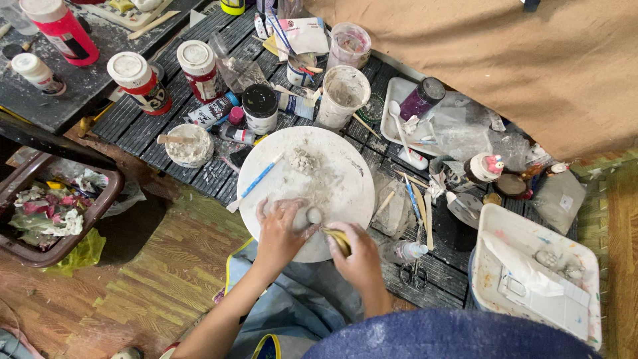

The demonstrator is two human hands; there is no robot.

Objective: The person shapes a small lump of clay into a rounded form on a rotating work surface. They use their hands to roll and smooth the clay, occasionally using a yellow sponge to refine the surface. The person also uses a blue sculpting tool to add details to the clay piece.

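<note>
Grey clay lump (310, 216) — pinched in left hand (279, 233), above right hand (357, 256).

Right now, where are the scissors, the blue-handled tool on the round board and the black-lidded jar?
scissors (412, 272), head view, on the handle loops.
blue-handled tool (258, 180), head view, mid-handle.
black-lidded jar (260, 101), head view, on the lid's top.

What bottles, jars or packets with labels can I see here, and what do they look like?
Red bottle: top left, white cap.
Two labelled jars: white lids, red, black and white labels, behind the round board.
Black-lidded jar: white, by the board.
Purple jar: lying on a white tray.
</note>
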